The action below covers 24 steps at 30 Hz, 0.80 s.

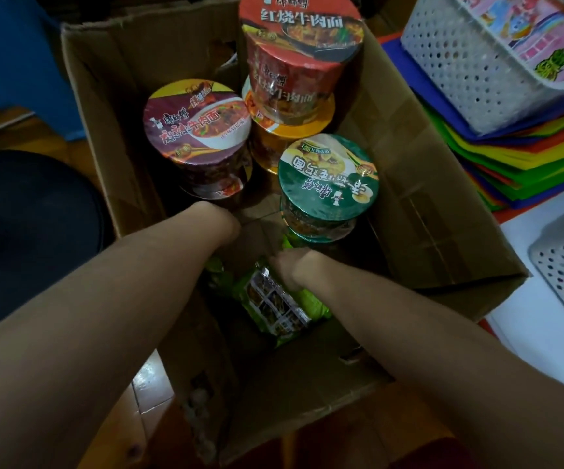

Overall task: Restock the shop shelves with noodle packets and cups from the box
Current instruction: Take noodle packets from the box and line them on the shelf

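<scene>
Step in hand: picking stock out of the box (pixel 419 184), centre of frame. My right hand (pixel 290 269) sits on the upper end of the green packet (pixel 275 308), fingers curled over its edge and apparently pinching it; the fingertips are hidden. My left hand goes down out of sight past the wrist, below the purple cup (pixel 196 125), so I cannot tell its grip. The packet lies low in the box, lower centre of frame, tilted, with its long axis running upper left to lower right. Next move, as I judge it: lift the packet clear past the green cup (pixel 328 177).
</scene>
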{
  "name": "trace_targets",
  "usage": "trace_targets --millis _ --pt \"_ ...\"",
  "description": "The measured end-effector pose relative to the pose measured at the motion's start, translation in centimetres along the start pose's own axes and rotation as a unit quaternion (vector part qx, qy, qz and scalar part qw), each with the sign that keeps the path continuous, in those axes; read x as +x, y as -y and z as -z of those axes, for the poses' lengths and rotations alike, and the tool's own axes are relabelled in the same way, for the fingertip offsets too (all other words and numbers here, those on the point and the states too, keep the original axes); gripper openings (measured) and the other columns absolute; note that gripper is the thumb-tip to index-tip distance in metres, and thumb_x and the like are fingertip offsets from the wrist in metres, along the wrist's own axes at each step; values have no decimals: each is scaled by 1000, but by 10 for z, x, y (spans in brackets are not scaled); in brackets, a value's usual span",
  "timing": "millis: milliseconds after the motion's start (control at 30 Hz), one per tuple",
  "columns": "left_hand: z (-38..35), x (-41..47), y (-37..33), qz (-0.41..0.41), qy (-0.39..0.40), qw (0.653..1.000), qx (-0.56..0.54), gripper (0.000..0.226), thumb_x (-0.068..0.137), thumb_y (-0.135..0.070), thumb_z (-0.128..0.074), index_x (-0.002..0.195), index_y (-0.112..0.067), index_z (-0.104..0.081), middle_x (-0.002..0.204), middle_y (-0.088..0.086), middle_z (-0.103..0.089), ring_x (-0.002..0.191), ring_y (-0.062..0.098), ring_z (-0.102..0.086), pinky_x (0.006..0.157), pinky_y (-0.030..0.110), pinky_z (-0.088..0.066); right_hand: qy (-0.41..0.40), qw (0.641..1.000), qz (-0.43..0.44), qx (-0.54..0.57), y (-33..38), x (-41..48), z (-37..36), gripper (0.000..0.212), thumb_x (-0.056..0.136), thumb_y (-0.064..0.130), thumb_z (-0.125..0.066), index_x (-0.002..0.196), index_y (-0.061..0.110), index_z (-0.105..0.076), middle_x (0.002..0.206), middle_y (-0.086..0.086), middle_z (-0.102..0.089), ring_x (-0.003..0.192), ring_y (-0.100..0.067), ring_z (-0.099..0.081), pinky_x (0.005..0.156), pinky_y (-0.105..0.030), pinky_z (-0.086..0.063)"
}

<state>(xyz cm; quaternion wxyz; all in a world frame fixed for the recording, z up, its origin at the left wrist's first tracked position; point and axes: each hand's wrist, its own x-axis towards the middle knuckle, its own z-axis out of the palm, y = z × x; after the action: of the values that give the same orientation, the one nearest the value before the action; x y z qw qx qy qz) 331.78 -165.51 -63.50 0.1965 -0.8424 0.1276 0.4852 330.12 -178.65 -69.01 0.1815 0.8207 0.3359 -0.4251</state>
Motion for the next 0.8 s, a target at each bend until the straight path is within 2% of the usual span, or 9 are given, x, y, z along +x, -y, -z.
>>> trace_targets --millis 67,133,233,333,400,467,567,700,800 --pt "3 -1 1 -35 -9 999 -9 32 94 -19 -49 123 -4 -53 128 12 -53 113 28 -53 94 34 -43 5 1000 -3 -17 1 3 0 52 91 9 -51 141 9 -36 142 -13 -42 129 -29 -42 96 -37 -42" --pt "4 -2 -1 -47 4 999 -18 35 93 -23 -51 123 -5 -54 127 12 -54 113 28 -54 93 34 -43 -15 1000 -11 -18 1 4 4 46 92 13 -52 136 7 -41 140 -14 -43 130 -29 -41 98 -37 -41" --pt "8 -5 -4 -53 -22 997 -45 37 94 -25 -49 125 -5 -52 129 13 -53 115 29 -52 93 35 -42 -54 998 -18 -7 -2 4 12 40 91 17 -55 129 3 -49 134 -18 -49 124 -31 -48 97 -36 -43" --pt "11 -7 -7 -62 -39 996 -51 37 95 -29 -46 124 -7 -53 127 12 -54 114 29 -52 94 36 -42 -41 999 -12 1 -4 -3 20 36 89 15 -60 121 -3 -55 128 -21 -55 118 -33 -54 92 -38 -46" --pt "11 -6 -9 -59 -52 996 -33 38 95 -32 -47 124 -9 -53 128 11 -54 115 27 -53 94 36 -43 -26 1000 0 -1 -3 -10 25 35 87 13 -63 117 -5 -57 124 -21 -57 114 -33 -57 85 -35 -47" --pt "10 -6 -10 -56 -68 996 -26 41 94 -36 -47 125 -11 -52 129 10 -54 116 27 -52 96 38 -42 -17 999 18 -23 -2 -20 30 40 80 20 -72 111 -2 -60 119 -18 -61 108 -30 -60 74 -30 -45" --pt "14 -11 -12 -57 -85 994 -26 43 95 -40 -44 125 -10 -52 130 11 -53 118 27 -51 93 38 -42 -16 997 32 -70 -3 -39 33 54 77 33 -74 119 3 -56 126 -13 -54 112 -28 -56 74 -31 -45" --pt "23 -21 -15 -53 -108 993 2 35 97 -25 -40 125 -8 -52 129 12 -54 115 27 -54 88 33 -45 -31 993 28 -111 -9 -69 35 46 82 32 -69 119 8 -55 123 -7 -58 112 -25 -56 72 -32 -45" --pt "35 -35 -10 -48 -150 987 17 36 96 -15 -38 129 -8 -49 132 12 -51 119 28 -51 91 32 -43 -83 989 20 -118 -20 -94 39 37 84 26 -67 115 10 -57 117 -5 -60 108 -25 -57 73 -34 -46"
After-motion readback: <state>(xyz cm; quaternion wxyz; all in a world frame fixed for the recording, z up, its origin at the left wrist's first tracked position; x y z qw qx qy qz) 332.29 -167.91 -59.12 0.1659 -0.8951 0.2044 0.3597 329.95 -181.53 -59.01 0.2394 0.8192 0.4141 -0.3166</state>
